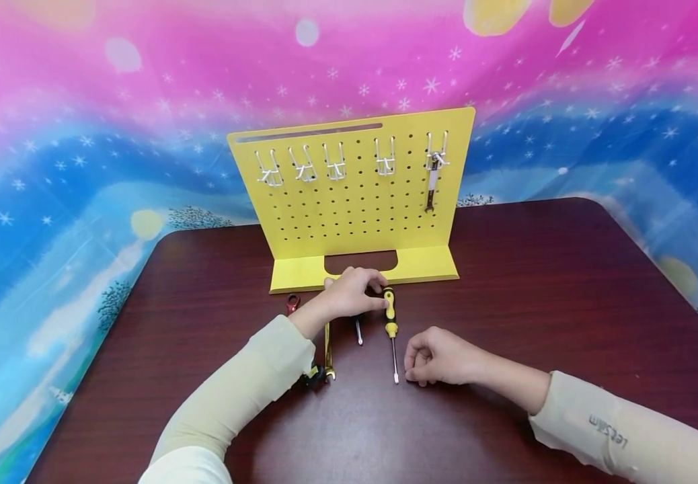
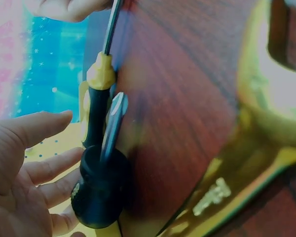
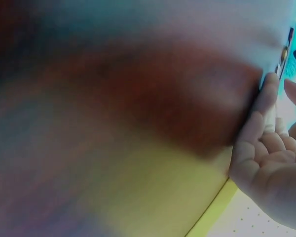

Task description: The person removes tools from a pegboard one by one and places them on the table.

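My left hand (image 1: 352, 292) reaches over the tools before the pegboard, its fingertips beside the handle of a yellow-and-black screwdriver (image 1: 391, 312). In the left wrist view the thumb stands apart from the fingers, and no grip shows. Beneath that hand lies a second screwdriver (image 1: 358, 332) with a dark handle (image 2: 101, 190), mostly covered in the head view. My right hand (image 1: 442, 356) rests on the table right of the yellow-and-black screwdriver's tip, fingers loosely curled around nothing. A gold-coloured wrench (image 1: 328, 353) lies partly under the left forearm.
A yellow pegboard (image 1: 349, 215) stands at the back with several white hooks (image 1: 335, 161). From its rightmost hook hangs a small wrench (image 1: 432, 185). A red-handled tool (image 1: 292, 304) and a black object (image 1: 315, 378) lie left on the dark table (image 1: 536, 282).
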### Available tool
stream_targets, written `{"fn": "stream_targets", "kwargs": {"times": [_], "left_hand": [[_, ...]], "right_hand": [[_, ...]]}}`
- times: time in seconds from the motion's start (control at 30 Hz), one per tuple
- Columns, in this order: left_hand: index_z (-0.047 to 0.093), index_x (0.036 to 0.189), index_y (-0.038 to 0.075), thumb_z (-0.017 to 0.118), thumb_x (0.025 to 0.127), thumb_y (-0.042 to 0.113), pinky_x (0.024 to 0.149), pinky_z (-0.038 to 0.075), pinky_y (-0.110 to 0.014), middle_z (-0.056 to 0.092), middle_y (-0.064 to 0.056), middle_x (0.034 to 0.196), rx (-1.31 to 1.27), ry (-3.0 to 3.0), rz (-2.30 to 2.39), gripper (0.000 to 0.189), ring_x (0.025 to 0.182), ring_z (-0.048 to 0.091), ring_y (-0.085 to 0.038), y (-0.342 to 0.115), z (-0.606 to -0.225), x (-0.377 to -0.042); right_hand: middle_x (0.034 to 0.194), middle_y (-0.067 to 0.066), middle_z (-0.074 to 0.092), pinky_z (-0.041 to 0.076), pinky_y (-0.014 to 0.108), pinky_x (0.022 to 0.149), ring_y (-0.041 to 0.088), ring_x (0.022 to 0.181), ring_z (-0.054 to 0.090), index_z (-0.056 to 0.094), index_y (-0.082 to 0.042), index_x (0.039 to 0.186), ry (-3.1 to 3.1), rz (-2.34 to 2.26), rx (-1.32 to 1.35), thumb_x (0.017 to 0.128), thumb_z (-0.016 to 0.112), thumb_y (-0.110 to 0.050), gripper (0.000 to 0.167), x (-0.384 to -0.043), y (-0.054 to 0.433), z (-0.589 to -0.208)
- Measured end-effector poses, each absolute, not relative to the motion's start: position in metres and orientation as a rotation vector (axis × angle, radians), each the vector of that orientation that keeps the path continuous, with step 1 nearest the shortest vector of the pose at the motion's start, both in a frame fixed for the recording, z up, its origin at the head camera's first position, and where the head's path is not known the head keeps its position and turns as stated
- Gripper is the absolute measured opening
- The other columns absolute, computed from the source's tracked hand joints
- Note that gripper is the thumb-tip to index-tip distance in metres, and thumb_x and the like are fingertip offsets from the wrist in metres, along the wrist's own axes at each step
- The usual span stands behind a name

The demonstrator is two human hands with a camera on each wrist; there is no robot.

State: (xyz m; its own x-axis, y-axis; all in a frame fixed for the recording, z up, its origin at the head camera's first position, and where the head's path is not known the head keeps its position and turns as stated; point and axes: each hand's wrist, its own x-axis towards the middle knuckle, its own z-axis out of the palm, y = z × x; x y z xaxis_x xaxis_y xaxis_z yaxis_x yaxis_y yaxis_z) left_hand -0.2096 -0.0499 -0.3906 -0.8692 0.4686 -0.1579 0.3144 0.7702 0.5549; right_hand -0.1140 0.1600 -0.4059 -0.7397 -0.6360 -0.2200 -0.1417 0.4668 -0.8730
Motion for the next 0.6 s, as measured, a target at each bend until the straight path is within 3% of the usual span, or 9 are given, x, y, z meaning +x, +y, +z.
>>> {"fn": "stream_targets", "kwargs": {"times": [0.3, 0.6], "left_hand": [[0.063, 0.128, 0.006, 0.068, 0.094, 0.023, 0.088, 0.055, -0.033, 0.072, -0.008, 0.112, 0.727, 2.549, 0.946, 0.038, 0.104, 0.07, -0.023, -0.057, -0.381, -0.224], [0.058, 0.132, 0.0, 0.066, 0.096, 0.017, 0.09, 0.056, -0.032, 0.068, -0.013, 0.115, 0.826, 2.483, 1.167, 0.04, 0.104, 0.067, -0.026, -0.051, -0.357, -0.246]], "right_hand": [[0.072, 0.01, 0.069, 0.052, 0.027, 0.057, 0.014, 0.06, 0.059, 0.065, 0.005, 0.093, 2.175, -1.313, -0.529, 0.082, 0.07, -0.002, 0.014, -0.133, 0.185, -0.399], [0.092, 0.016, 0.073, 0.057, 0.032, 0.067, 0.021, 0.075, 0.064, 0.065, 0.007, 0.105, 2.299, -1.31, -0.44, 0.09, 0.061, -0.004, 0.019, -0.164, 0.206, -0.382]]}}
